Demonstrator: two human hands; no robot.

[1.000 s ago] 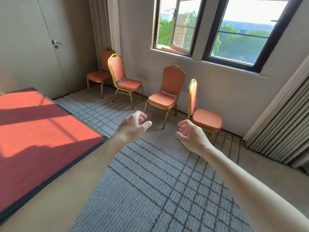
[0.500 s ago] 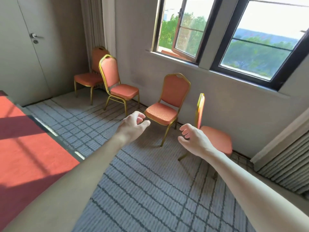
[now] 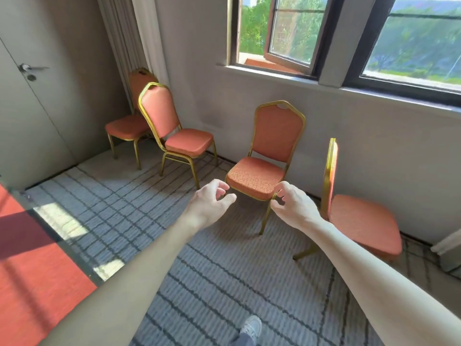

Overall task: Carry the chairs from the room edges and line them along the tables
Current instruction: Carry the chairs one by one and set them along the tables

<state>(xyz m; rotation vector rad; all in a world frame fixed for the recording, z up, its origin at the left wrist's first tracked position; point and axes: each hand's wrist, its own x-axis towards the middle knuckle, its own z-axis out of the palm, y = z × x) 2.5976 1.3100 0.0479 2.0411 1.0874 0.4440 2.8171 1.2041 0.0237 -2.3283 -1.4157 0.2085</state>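
view: nearer the gold-framed orange padded chair (image 3: 254, 177) | left hand (image 3: 209, 203): now just before its seat front | right hand (image 3: 291, 206): now overlaps seat's front corner | red-topped table (image 3: 30, 270): slides farther left | grey shoe (image 3: 252, 328): appears at bottom edge

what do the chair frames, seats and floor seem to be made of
Chair frames: probably metal tube, with a glossy gold finish that glints in sunlight. Seats: orange woven fabric, likely over padding, given the grainy weave and rounded edges. Floor: grey carpet, ribbed pile with dark lines.

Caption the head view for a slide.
Left hand and right hand, fingers loosely curled, reach toward the orange padded gold-framed chair beneath the dark-framed window.
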